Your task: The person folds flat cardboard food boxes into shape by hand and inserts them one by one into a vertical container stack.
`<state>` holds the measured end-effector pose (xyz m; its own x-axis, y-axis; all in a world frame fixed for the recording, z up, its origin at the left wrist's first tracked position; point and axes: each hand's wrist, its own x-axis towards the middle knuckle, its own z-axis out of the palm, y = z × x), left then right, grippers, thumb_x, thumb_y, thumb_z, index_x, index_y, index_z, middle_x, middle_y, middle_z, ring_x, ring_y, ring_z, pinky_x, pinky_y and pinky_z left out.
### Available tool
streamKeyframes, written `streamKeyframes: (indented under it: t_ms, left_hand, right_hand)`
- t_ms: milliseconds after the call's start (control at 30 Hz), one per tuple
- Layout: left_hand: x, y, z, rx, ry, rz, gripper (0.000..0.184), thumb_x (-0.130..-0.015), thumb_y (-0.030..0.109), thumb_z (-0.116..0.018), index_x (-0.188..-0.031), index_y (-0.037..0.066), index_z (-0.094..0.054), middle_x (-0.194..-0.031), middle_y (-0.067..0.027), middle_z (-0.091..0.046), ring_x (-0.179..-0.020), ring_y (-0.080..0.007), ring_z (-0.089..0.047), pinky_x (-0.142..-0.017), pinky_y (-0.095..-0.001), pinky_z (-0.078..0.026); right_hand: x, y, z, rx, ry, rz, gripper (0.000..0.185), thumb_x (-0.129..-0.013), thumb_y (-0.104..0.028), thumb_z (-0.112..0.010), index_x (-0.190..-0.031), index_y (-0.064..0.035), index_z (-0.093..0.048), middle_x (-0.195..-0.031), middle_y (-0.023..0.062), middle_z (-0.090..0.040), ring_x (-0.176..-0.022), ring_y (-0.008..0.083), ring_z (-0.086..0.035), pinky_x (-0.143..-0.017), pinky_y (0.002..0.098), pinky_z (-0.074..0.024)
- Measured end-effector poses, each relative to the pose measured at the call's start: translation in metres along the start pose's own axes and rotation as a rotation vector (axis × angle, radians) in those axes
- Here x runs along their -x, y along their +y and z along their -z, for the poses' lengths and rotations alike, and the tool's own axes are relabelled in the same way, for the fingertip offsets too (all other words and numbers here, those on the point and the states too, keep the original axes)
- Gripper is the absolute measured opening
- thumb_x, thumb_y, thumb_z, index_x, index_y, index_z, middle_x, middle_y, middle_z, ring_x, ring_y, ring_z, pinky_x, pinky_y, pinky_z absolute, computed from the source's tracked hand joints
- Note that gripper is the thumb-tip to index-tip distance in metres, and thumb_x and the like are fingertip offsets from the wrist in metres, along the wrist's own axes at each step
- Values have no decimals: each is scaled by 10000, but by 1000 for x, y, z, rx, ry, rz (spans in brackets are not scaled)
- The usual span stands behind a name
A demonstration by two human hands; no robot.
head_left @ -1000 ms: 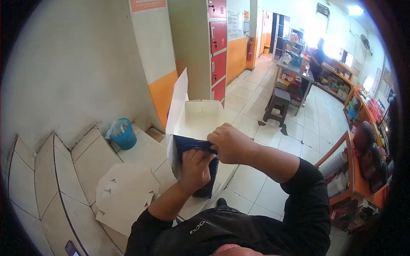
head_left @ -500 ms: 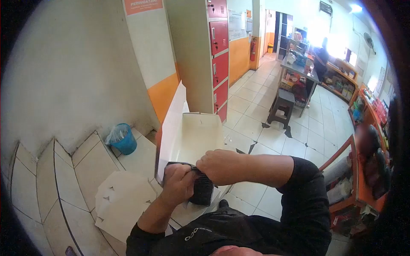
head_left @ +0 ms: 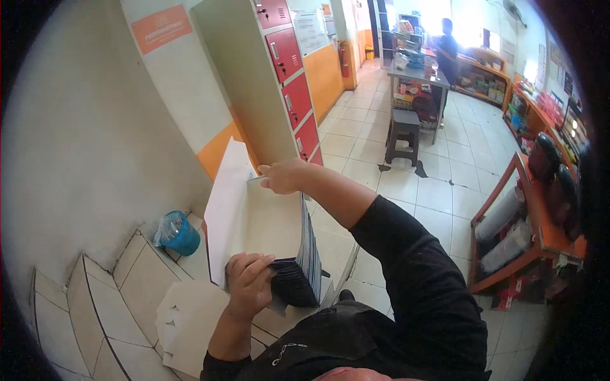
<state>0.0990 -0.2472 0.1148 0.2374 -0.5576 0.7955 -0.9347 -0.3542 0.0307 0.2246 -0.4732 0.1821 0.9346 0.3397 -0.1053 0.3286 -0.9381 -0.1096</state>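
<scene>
A white-lined box (head_left: 273, 219) stands with its tall lid raised on the left side, on top of a stack of dark, thin-edged layers. My left hand (head_left: 250, 282) has its fingers bent over the box's near left corner. At the far edge, my right hand (head_left: 284, 176) pinches the corner beside the lid, its forefinger partly extended. Flat white cut-out card (head_left: 194, 324) lies at the lower left, close to my left forearm.
Tiled steps (head_left: 143, 270) run down the left side, near a blue bin (head_left: 181, 235) with a plastic bag. Red-doored lockers (head_left: 295, 98) stand ahead. Farther off are a grey stool (head_left: 404, 130), a metal table and a person (head_left: 447, 51). An orange rack (head_left: 540, 209) is at right.
My right hand has moved from the box's near edge to its far edge. My left hand stays at the near left corner. The view has shifted, and more of the dark stack shows.
</scene>
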Motion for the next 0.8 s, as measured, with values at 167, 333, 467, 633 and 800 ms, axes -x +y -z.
streamKeyframes:
  t_ms: [167,333,467,633,800]
  left_hand:
    - [-4,-2,-2,32,35,10,173,-613,11,-657,-780,25,-611,-982,-25,-621,-881,-216,-573,-797,-388,-408]
    - [-6,1,0,52,49,3,161,-617,-3,-651,-771,24,-611,-987,-38,-623,-876,-221,-579,-780,-392,-411]
    - [0,0,-7,90,91,18,171,-641,-17,-637,-804,29,-616,-1009,-45,-622,-922,-232,-582,-831,-420,-411]
    - [24,21,-1,37,-25,72,341,-728,57,-625,-1062,67,-554,-1175,-109,-545,-1112,-318,-514,-1002,-521,-304]
    - [116,29,42,-75,-142,258,501,-795,234,-631,-1235,70,-455,-1367,-174,-364,-1275,-356,-340,-1054,-529,-230]
  right_hand:
    - [-6,0,-6,70,12,-59,340,-897,-273,-380,-1165,-119,-521,-1140,166,-568,-1074,332,-546,-867,453,-447]
    - [-9,-3,-4,45,-49,-105,532,-927,-437,-363,-1257,-27,-439,-1152,191,-569,-1110,360,-515,-928,452,-389]
    - [-6,-1,-10,18,28,-123,553,-908,-468,-392,-1218,-20,-484,-1148,197,-570,-1105,372,-515,-918,453,-399]
    - [0,17,-25,-416,510,121,438,-872,-364,-499,-1168,-43,-522,-1085,151,-586,-1007,305,-554,-854,414,-440]
    - [96,-4,-44,-1248,1225,127,353,-899,-266,-515,-1055,49,-556,-979,113,-579,-871,186,-562,-816,304,-426]
